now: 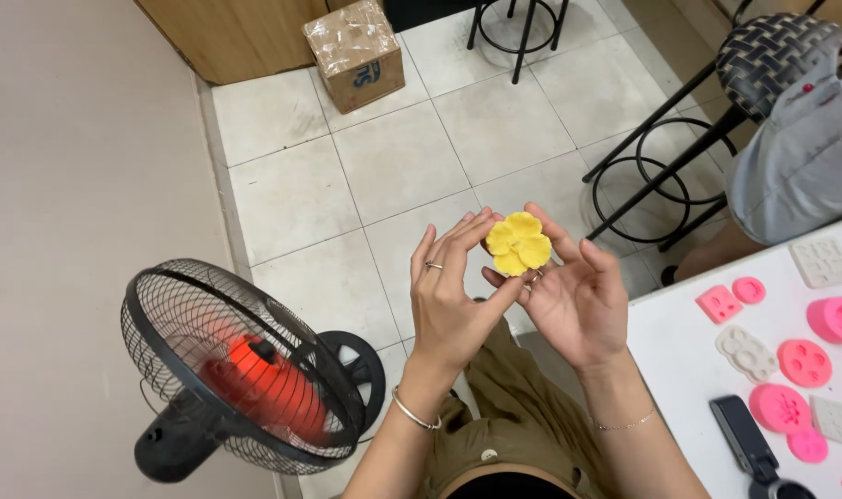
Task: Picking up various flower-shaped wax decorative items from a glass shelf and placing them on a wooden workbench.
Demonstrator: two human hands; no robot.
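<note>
A yellow clay flower (519, 243) with rounded petals sits between my fingertips, held up over the tiled floor. My left hand (453, 296), with a ring and a wrist bangle, pinches its left side. My right hand (573, 296), palm up, supports it from below and from the right. Both hands touch the flower.
A white table (689, 360) at the right carries several pink and white silicone moulds (804, 362) and a dark tool (746, 439). A black floor fan (241, 370) with orange blades stands at the left. Black stools (679, 157), a cardboard box (356, 54) and a seated person (804, 157) are beyond.
</note>
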